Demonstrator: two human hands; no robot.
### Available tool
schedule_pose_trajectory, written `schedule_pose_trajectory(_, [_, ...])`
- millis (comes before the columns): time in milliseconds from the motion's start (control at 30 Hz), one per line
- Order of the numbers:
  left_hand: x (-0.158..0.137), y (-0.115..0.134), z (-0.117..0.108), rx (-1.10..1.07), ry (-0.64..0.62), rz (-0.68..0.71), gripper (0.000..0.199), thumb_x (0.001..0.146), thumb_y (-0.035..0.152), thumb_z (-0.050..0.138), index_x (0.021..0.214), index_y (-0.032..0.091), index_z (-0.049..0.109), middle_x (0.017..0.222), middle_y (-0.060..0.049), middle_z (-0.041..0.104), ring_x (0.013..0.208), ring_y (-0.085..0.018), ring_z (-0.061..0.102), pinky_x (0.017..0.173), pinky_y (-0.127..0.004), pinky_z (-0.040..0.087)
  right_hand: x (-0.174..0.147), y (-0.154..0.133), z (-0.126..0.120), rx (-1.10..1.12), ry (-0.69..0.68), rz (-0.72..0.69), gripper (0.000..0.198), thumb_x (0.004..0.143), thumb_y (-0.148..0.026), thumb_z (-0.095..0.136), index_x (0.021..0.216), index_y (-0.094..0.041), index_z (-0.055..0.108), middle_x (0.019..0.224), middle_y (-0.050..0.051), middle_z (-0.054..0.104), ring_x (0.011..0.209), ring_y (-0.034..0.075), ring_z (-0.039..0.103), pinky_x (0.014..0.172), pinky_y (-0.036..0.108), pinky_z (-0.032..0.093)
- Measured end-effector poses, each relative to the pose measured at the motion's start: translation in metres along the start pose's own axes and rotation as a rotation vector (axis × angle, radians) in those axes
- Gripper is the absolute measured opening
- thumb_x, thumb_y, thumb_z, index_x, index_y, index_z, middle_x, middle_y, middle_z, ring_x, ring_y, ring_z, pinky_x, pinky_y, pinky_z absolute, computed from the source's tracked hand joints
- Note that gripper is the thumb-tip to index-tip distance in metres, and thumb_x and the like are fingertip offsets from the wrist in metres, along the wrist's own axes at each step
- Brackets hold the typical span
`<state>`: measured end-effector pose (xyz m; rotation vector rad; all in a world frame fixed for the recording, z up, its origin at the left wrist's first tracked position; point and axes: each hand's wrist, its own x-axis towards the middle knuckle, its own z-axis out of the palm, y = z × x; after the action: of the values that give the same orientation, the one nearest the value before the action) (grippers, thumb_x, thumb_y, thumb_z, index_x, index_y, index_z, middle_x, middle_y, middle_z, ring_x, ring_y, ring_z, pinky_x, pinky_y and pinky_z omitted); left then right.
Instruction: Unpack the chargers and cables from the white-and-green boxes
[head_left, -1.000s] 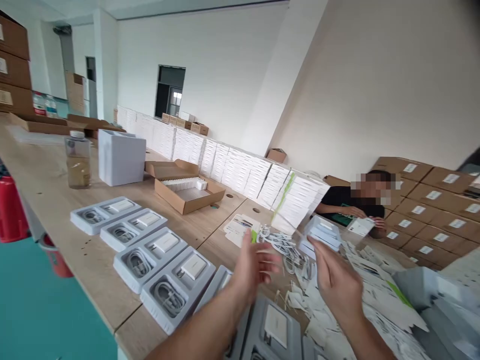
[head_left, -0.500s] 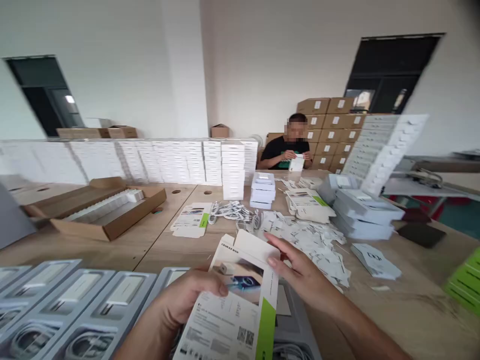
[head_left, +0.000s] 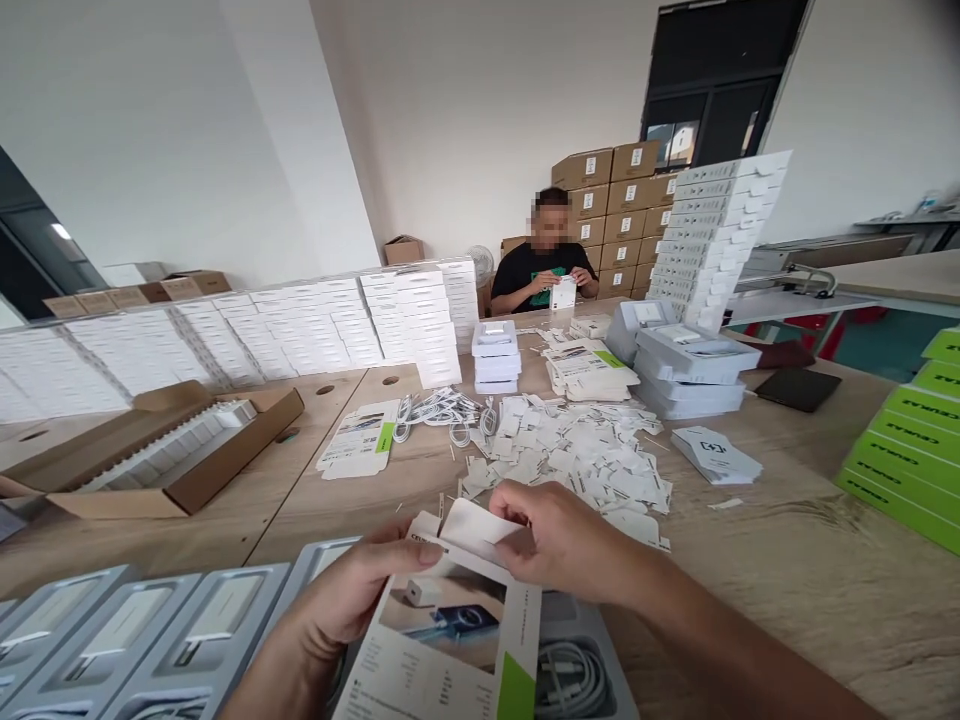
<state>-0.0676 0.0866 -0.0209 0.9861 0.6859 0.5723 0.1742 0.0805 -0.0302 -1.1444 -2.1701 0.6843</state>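
Holding printed carton: my left hand clamped on its left side, right hand pinching top flap; grey trays near left, paper scraps beyond.

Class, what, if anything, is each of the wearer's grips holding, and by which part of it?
The left grip holds a printed box by its upper left edge; the right grip pinches the box's top flap at its right side.

Green-cornered white carton, pale grey trays, black-lettered bright green boxes, brown wood-grain table.
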Motion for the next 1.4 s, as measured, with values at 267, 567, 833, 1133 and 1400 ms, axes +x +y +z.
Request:
schedule_pose_trajectory(267, [-0.005,0.009,-0.001,0.237,0.162,-0.031,0.029,0.072,0.03,0.075,0.093,0.014,0.064,0.073,-0.003,0.064,0.06,-0.014,0.056,0.057,-0.024,0.039,-0.005,-0.009,0.009,0.16,-0.114,0.018,0.011,0.077,-0.014,0.052,0.085,-0.022,0.049,0.066,-0.007,0.052,0.055,0.008,0.041,0.049,0.019,0.027])
schedule_pose_trajectory(567, [0.0,0.003,0.018,0.654,0.15,0.025,0.021,0.08,0.034,0.068,0.08,0.014,0.059,0.064,0.005,0.048,0.058,-0.008,0.038,0.052,-0.02,0.027,-0.005,-0.012,0.007,0.506,-0.278,0.117,0.014,0.077,-0.011,0.055,0.087,-0.02,0.057,0.065,-0.007,0.056,0.051,0.006,0.04,0.045,0.017,0.026])
schedule_pose_trajectory(833, [-0.01,0.0,0.018,0.782,0.142,0.014,0.018,0.083,0.031,0.061,0.074,0.017,0.053,0.059,0.006,0.04,0.054,-0.008,0.034,0.048,-0.022,0.022,0.001,0.005,0.005,0.764,-0.389,0.244,0.034,0.086,-0.048,0.061,0.085,-0.016,0.07,0.063,-0.003,0.054,0.056,0.007,0.046,0.052,0.018,0.033])
schedule_pose_trajectory(1133, [-0.011,-0.001,0.025,1.01,0.15,0.108,0.011,0.079,0.024,0.062,0.072,0.017,0.059,0.065,0.004,0.049,0.06,-0.009,0.043,0.051,-0.02,0.027,0.001,0.014,0.011,0.848,-0.633,0.392,0.024,0.076,-0.038,0.071,0.081,-0.014,0.071,0.051,-0.007,0.052,0.038,0.004,0.04,0.037,0.014,0.029])
schedule_pose_trajectory(1400, [-0.006,-0.001,0.026,0.893,0.167,0.077,0.019,0.08,0.029,0.063,0.069,0.017,0.054,0.059,0.006,0.042,0.055,-0.008,0.036,0.048,-0.02,0.024,0.0,0.011,0.001,0.729,-0.525,0.406,0.014,0.074,-0.027,0.07,0.081,-0.015,0.07,0.055,-0.007,0.052,0.043,0.003,0.039,0.038,0.013,0.028])
